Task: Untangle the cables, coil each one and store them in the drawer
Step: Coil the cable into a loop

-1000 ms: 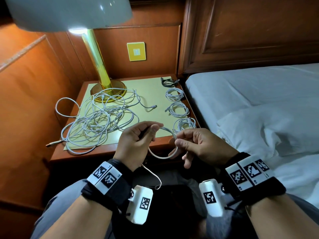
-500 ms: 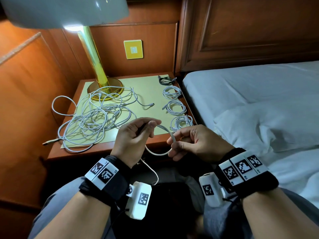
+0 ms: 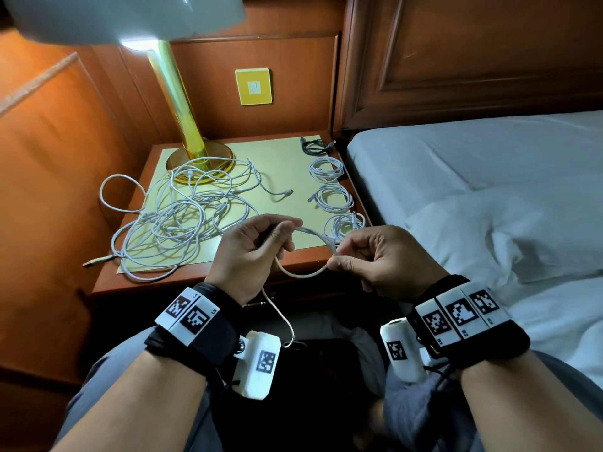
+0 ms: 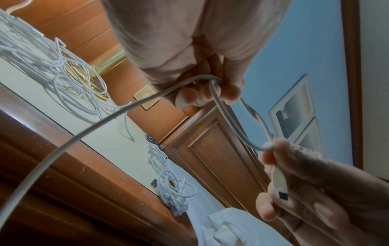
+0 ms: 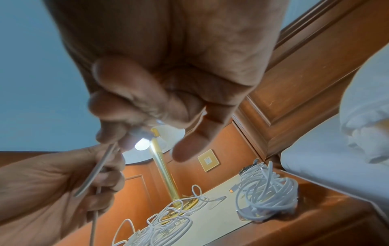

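Observation:
Both hands hold one white cable (image 3: 301, 274) in front of the nightstand (image 3: 208, 282), bent into a small loop. My left hand (image 3: 251, 252) grips the loop's left side, and the cable's tail (image 3: 280, 318) hangs down from it toward my lap. My right hand (image 3: 375, 259) pinches the loop's right side, with the plug end (image 4: 278, 184) lying along its fingers. A tangled pile of white cables (image 3: 176, 220) covers the left of the nightstand top. Three coiled white cables (image 3: 336, 197) and one dark coil (image 3: 315, 146) lie in a row along its right edge. No drawer shows in any view.
A brass lamp (image 3: 182, 125) with a pale shade stands at the back left of the nightstand, its base under the tangle. A bed with white sheets and a pillow (image 3: 505, 230) is close on the right. Wood panelling with a yellow wall plate (image 3: 254, 87) is behind.
The loop between my hands has stayed about the same size. My right hand's fingers have shifted along the cable. The head view has tilted down a little.

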